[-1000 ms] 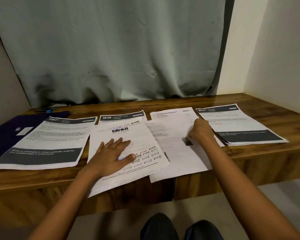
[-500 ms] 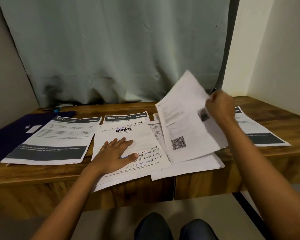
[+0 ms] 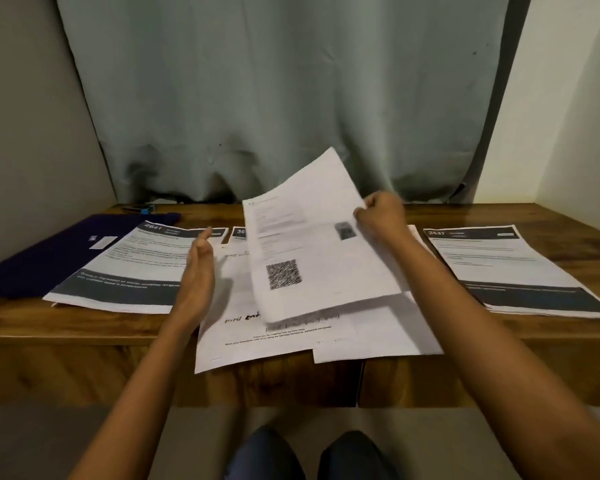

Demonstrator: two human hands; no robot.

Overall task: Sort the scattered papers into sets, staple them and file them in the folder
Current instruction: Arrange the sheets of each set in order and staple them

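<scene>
right hand [image 3: 381, 216] pinches QR sheet [image 3: 312, 258] by its right edge, held tilted above the middle pile [image 3: 278, 341]; sheet extends left of the grip, long axis roughly front-to-back; left hand [image 3: 198, 271] open, fingers straight, just beside the free left edge, so likely the nearer taker
</scene>
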